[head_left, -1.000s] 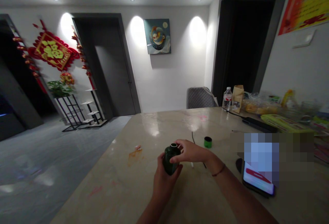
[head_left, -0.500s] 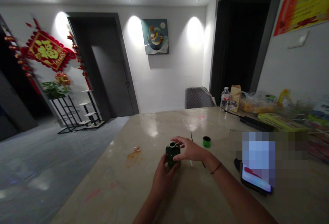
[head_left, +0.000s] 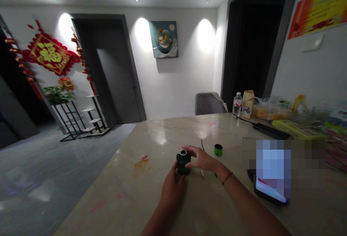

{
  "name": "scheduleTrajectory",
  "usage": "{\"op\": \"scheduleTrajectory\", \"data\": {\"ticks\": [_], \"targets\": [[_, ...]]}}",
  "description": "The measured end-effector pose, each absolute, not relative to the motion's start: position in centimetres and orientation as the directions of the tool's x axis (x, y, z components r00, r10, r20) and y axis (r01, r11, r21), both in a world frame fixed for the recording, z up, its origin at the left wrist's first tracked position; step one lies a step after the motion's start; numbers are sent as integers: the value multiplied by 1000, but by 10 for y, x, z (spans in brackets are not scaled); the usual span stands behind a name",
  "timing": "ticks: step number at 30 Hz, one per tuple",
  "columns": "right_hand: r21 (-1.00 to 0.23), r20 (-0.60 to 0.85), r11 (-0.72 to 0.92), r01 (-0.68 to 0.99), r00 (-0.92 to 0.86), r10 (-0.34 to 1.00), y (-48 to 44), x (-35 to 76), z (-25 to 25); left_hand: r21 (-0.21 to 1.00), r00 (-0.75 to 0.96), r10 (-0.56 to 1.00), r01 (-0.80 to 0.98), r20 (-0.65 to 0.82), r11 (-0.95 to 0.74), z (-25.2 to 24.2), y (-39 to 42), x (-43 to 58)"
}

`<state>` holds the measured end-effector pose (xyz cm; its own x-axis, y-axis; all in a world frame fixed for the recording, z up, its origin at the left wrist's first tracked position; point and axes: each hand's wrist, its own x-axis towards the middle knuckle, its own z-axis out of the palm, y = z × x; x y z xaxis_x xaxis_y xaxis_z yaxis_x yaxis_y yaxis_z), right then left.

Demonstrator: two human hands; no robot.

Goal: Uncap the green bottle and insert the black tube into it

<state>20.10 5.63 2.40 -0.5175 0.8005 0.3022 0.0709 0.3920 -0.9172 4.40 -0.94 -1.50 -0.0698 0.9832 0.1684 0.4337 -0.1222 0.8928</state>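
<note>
A small dark green bottle (head_left: 183, 161) with an open mouth stands upright on the marble table (head_left: 151, 200). My left hand (head_left: 172, 188) wraps its fingers round the near side of the bottle's base. My right hand (head_left: 200, 158) curls over the bottle's shoulder from the right, fingers touching near the mouth. A green cap (head_left: 218, 150) stands on the table a little to the right, apart from both hands. A thin white stick (head_left: 201, 172) lies just below my right hand.
A phone (head_left: 268, 192) lies at the right beside a blurred patch. A water bottle (head_left: 237, 104), a paper carton (head_left: 247, 104), bags and a dark flat remote-like bar (head_left: 270, 131) crowd the right edge. An orange stain (head_left: 140, 163) marks the table left of the bottle. A grey chair (head_left: 210, 103) stands at the far end.
The bottle went from tilted and lifted in my left hand to standing on the table, slightly farther away. Both hands stayed on it.
</note>
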Motion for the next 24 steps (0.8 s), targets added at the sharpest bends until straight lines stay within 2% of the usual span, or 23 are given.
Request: {"op": "scheduleTrajectory", "data": {"ticks": [6, 8, 11, 13, 15, 17, 20, 22, 24], "targets": [[-954, 251, 299, 5, -529, 810, 64, 204, 15, 831, -42, 976, 534, 213, -158, -13, -11, 43], [-948, 204, 287, 138, -428, 880, 71, 208, 13, 799, -45, 975, 582, 217, -151, -12, -12, 42], [-886, 170, 198, 419, -104, 980, 81, 215, 11, 754, -43, 970, 638, 241, -159, -11, -14, 41], [-855, 173, 123, 504, 55, 983, 83, 219, 9, 738, -35, 968, 654, 247, -164, -10, -16, 40], [-817, 179, 81, 570, 118, 977, 81, 219, 7, 727, -25, 968, 665, 249, -170, -10, -17, 40], [-712, 203, 68, 699, 111, 973, 74, 216, 4, 716, -9, 965, 672, 261, -187, -11, -17, 40], [-480, 229, 109, 871, 5, 974, 62, 207, -1, 703, 13, 959, 677, 284, -217, -13, -16, 39], [-413, 216, 129, 901, -41, 975, 57, 202, -3, 699, 19, 959, 680, 283, -220, -13, -16, 39], [-411, 200, 132, 902, -52, 978, 55, 200, -4, 701, 19, 962, 681, 272, -212, -13, -16, 39]]}}
